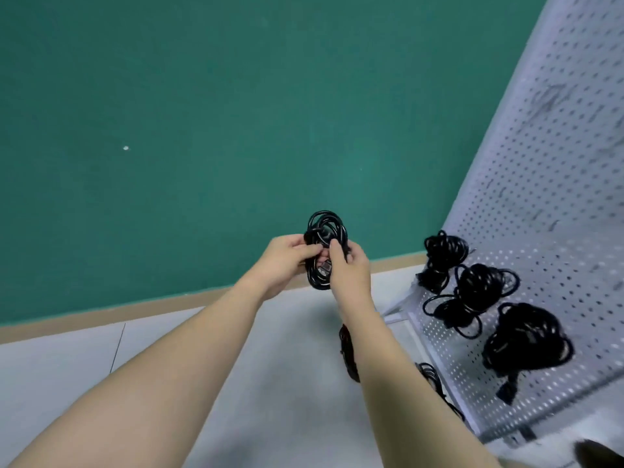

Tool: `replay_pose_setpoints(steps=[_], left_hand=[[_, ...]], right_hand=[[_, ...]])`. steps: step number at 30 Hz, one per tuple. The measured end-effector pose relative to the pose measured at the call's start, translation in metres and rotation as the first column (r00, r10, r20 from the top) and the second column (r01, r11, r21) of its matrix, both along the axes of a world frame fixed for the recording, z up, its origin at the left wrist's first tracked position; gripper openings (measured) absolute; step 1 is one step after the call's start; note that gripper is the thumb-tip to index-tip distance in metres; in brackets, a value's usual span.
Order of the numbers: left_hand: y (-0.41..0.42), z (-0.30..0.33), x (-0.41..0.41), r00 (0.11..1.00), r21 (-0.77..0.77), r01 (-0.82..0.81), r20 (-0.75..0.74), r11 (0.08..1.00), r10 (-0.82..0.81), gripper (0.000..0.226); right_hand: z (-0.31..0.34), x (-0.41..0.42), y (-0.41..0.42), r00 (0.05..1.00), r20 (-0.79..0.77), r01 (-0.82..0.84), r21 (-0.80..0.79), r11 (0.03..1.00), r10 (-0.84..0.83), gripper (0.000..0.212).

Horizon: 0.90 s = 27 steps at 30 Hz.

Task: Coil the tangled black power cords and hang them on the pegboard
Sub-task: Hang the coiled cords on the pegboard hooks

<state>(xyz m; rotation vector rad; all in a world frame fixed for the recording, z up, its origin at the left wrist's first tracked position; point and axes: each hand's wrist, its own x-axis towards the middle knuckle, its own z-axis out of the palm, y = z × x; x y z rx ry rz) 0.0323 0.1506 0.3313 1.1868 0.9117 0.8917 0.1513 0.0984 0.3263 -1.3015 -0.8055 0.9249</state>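
A coiled black power cord (325,228) is held up in front of the green wall, with both hands on it. My left hand (282,261) grips its left side, fingers curled round the strands. My right hand (347,265) pinches the coil from the right, thumb on top. The white pegboard (547,170) stands to the right. Three coiled black cords hang on its lower part: one at the upper left (442,258), one in the middle (479,295) and one at the lower right (526,342).
More black cord (347,352) lies on the light floor (277,366) below my right forearm, and another bunch (432,376) sits beside the pegboard's foot. A tan skirting strip (101,315) runs along the green wall (202,113). A dark shoe tip (597,454) shows bottom right.
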Motion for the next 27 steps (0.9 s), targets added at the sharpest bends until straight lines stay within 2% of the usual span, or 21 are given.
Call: replay_pose_setpoints(steps=[3,7,12,16,22,24,27], left_hand=[[-0.006,0.074,0.016,0.998,0.134,0.015,0.055,0.991,-0.022,0.018],[-0.018,0.167,0.049,0.997,0.318,0.023,0.063,0.948,-0.045,0.019],[-0.037,0.263,0.093,0.992,0.444,0.067,0.064,0.893,-0.106,0.023],[-0.05,0.318,0.127,0.982,0.516,0.124,0.058,0.848,-0.179,0.039],[-0.064,0.357,0.183,0.969,0.628,0.169,0.033,0.759,-0.243,0.031],[-0.063,0.362,0.2,0.975,0.674,0.152,0.019,0.723,-0.223,0.029],[-0.06,0.367,0.22,0.984,0.733,0.104,0.02,0.672,-0.175,0.037]], right_hand=[[0.077,0.015,-0.018,0.999,0.031,0.014,0.154,0.988,-0.019,0.015],[0.168,0.055,-0.046,0.975,0.221,-0.028,0.303,0.952,-0.041,0.018],[0.257,0.103,-0.065,0.896,0.384,0.037,0.437,0.899,-0.223,0.02],[0.303,0.138,-0.077,0.857,0.387,0.098,0.527,0.845,-0.34,0.022],[0.33,0.179,-0.086,0.826,0.311,0.208,0.608,0.766,-0.471,0.013],[0.338,0.19,-0.088,0.806,0.285,0.248,0.633,0.734,-0.518,0.015],[0.347,0.201,-0.09,0.777,0.256,0.288,0.668,0.686,-0.575,0.019]])
